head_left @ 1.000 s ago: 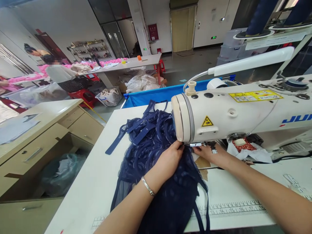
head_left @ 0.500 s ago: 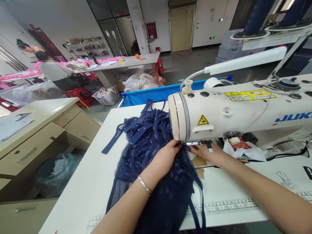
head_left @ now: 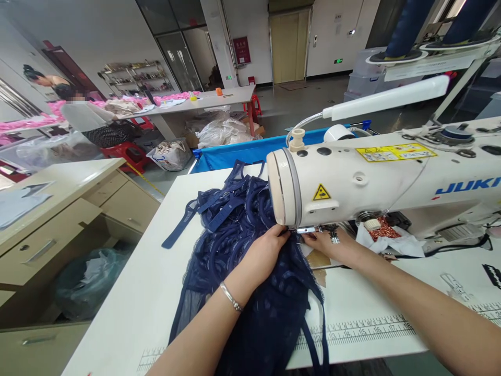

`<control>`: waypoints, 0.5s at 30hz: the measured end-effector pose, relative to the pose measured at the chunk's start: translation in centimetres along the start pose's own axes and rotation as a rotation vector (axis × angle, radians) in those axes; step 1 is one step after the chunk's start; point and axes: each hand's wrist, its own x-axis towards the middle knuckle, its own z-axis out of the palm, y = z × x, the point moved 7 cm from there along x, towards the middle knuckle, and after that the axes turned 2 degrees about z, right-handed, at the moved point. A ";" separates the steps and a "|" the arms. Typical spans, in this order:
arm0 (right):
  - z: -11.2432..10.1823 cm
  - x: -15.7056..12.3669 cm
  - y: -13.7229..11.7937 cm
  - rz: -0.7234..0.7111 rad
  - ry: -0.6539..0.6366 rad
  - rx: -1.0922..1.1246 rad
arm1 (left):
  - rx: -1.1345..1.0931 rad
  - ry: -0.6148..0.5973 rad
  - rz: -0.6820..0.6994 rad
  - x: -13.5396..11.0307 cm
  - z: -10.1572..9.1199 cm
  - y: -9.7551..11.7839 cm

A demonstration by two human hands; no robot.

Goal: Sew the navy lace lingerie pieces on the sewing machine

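A pile of navy blue sheer fabric [head_left: 235,230] with straps lies on the white sewing table [head_left: 156,282], running under the head of a white sewing machine [head_left: 376,177]. My left hand [head_left: 266,253] presses on the fabric just left of the needle area, fingers curled onto the cloth. My right hand [head_left: 326,244] rests under the machine head by the presser foot, its fingertips hidden by the machine. A silver bracelet sits on my left wrist.
A white lamp arm [head_left: 387,96] reaches over the machine. A blue bin [head_left: 250,151] stands behind the table. Beige drawers [head_left: 58,230] are at left, one open. Far back, a person [head_left: 84,117] sits at a long table [head_left: 195,102] with pink cloth.
Both hands stay at the needle area on the fabric. The view has shifted slightly; nothing else visibly moved.
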 end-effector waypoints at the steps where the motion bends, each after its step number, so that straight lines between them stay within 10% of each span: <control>1: 0.1 0.1 0.1 0.005 0.013 0.000 | 0.002 -0.001 0.001 0.0 0.0 0.1; 15: -0.6 -0.1 -1.5 -0.034 -0.057 -0.248 | 0.037 -0.015 -0.006 0.0 -0.2 0.2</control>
